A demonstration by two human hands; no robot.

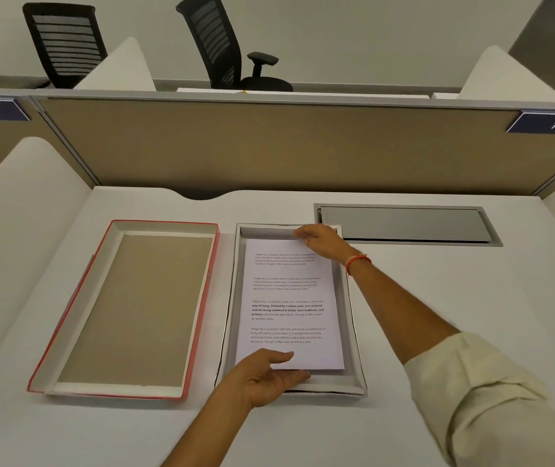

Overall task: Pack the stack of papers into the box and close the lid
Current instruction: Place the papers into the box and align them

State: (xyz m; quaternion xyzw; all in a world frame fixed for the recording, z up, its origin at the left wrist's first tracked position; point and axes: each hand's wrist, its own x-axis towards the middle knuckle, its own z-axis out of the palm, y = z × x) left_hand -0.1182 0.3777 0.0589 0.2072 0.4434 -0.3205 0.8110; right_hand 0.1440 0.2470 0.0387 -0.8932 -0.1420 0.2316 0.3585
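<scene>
A shallow white box (353, 335) lies open on the desk in front of me. The stack of papers (289, 298), white sheets with printed text, sits inside it. My left hand (266, 375) grips the near edge of the stack, thumb on top and fingers underneath. My right hand (320, 241) pinches the far edge of the stack near the box's back wall. The lid (134, 308), red-edged with a brown inner face, lies upside down to the left of the box, a small gap between them.
A grey cable hatch (407, 224) is set into the desk at the back right. A tan partition (269, 146) runs along the far edge, with white side dividers (16, 203). Two black office chairs (222, 45) stand beyond it.
</scene>
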